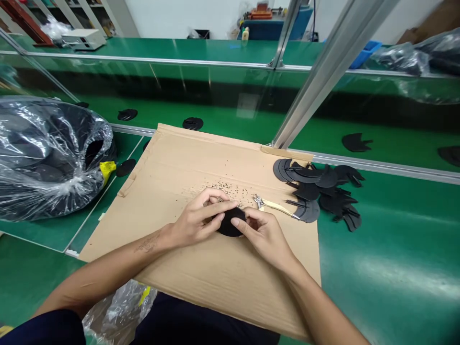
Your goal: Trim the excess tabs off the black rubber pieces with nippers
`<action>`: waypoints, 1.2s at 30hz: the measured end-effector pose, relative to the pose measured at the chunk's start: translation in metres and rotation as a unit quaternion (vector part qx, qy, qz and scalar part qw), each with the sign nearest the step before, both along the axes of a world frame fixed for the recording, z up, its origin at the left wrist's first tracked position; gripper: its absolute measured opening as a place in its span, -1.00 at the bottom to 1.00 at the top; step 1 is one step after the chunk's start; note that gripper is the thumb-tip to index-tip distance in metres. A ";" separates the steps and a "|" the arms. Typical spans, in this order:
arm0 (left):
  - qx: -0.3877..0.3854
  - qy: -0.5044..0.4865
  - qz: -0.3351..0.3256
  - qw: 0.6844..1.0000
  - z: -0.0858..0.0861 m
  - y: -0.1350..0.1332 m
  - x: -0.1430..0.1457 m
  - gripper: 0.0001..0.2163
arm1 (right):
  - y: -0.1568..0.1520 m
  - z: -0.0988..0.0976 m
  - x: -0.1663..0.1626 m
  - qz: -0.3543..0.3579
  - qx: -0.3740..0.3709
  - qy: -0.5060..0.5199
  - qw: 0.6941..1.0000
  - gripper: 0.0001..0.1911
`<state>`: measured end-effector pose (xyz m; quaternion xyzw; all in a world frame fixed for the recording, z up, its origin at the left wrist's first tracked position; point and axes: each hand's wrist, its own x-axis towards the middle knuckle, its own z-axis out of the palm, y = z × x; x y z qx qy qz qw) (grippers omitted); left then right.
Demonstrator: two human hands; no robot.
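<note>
Between my hands, above the cardboard sheet, is a flat black round piece (232, 225). My left hand (201, 215) pinches its left and upper edge, fingers closed. On the other side my right hand (264, 235) grips it too, thumb on the face and fingers behind, partly hidden. Just right of my hands lies a pair of cutting pliers (275, 207) with pale yellow handles. Small black scraps (230, 188) are scattered on the cardboard beyond my fingers. A pile of flat black pieces with protruding prongs (319, 184) lies to the right.
Cardboard (187, 153) covers part of the green bench (388, 268). A clear plastic bag of black discs (46, 158) stands at left. A slanting metal post (323, 72) rises behind the cardboard. More black pieces (193, 123) lie on the green surface beyond.
</note>
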<state>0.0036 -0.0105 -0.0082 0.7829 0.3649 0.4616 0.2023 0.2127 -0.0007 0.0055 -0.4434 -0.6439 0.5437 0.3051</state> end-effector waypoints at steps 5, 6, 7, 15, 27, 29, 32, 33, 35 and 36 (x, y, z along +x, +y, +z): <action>-0.079 -0.055 -0.022 0.995 0.001 0.000 0.000 -0.66 | 0.001 0.004 0.002 0.028 0.162 -0.011 0.986 -0.72; -0.084 -0.065 -0.034 0.994 0.001 0.001 0.000 -0.70 | 0.002 0.004 0.003 0.038 0.193 -0.010 0.980 -0.77; -0.084 -0.074 -0.042 0.993 0.001 0.001 0.000 -0.74 | 0.002 0.005 0.003 0.046 0.220 -0.008 0.974 -0.79; -0.034 -0.105 -0.073 0.991 0.002 0.002 0.000 -0.70 | 0.001 0.001 0.004 0.066 0.295 0.010 0.953 -0.80; 0.048 -0.043 -0.050 0.997 0.006 -0.003 0.001 -0.79 | 0.002 -0.002 0.006 0.098 0.325 0.017 0.940 -0.77; 0.050 -0.036 -0.057 0.996 0.006 -0.002 0.001 -0.81 | 0.002 -0.002 0.006 0.100 0.323 0.014 0.941 -0.79; 0.066 -0.042 -0.056 0.995 0.006 -0.002 0.001 -0.82 | 0.001 -0.002 0.005 0.099 0.323 0.023 0.941 -0.80; 0.070 -0.050 -0.055 0.995 0.006 -0.002 0.002 -0.80 | 0.000 -0.002 0.004 0.097 0.322 0.028 0.941 -0.80; 0.058 -0.066 -0.056 0.995 0.006 -0.003 0.003 -0.77 | -0.001 -0.002 0.003 0.092 0.315 0.034 0.944 -0.79; 0.039 -0.074 -0.062 0.995 0.006 -0.004 0.003 -0.76 | 0.000 -0.001 0.004 0.093 0.311 0.032 0.945 -0.78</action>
